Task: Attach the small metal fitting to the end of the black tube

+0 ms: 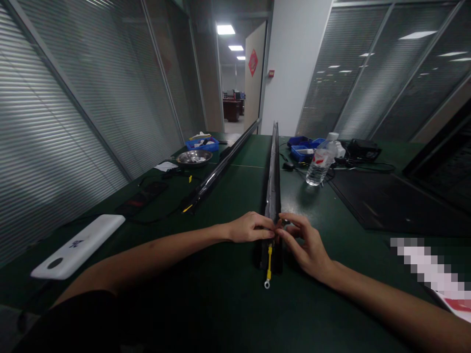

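A long dark rail [273, 181] runs away from me along the green table. Near its close end my left hand [250, 227] lies across the channel, its thumb and fingers closed in a pinch. From the other side my right hand [308, 245] meets it with thumb and index finger bent together. The small thing between the fingertips is mostly hidden, so its kind cannot be made out. A yellow wire [270, 261] comes out of the rail's near end, toward me. It ends in a metal ring terminal [267, 284] lying over the table.
Left stand a second dark rail [224, 164], a steel bowl [194, 158], a blue bin [203, 144] and a white device [79, 245]. Right are a water bottle [319, 164], blue trays [302, 153], cables and a black mat [397, 201] on the green table [221, 304].
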The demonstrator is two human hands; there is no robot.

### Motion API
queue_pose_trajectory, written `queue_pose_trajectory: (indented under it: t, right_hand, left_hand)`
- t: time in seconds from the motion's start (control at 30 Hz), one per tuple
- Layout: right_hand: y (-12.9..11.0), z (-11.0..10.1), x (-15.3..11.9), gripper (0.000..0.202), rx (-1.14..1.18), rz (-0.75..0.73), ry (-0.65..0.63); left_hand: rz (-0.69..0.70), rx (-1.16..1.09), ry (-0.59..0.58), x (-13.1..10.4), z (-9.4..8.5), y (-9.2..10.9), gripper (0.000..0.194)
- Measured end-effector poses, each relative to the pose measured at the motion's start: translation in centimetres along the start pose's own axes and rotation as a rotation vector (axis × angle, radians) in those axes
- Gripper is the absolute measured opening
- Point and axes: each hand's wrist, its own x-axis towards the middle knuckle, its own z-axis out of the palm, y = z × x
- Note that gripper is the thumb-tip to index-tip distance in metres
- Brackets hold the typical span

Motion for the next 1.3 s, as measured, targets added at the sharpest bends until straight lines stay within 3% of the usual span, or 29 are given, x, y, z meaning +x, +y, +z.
queue_pose_trajectory:
  t: [1.07, 1.3]
  right_hand:
    - [0.70, -0.02, -0.07, 0.022, 0.079, 0.067, 0.031]
    - [0.41, 0.05, -0.10, 0.030, 0.023, 0.018, 0.119]
  left_hand:
    - [-0.033, -0.013, 0.027, -0.06, 0.04, 0.72, 0.031]
    - [0.013, 0.023, 0.034, -0.11, 0.05, 0.21, 0.039]
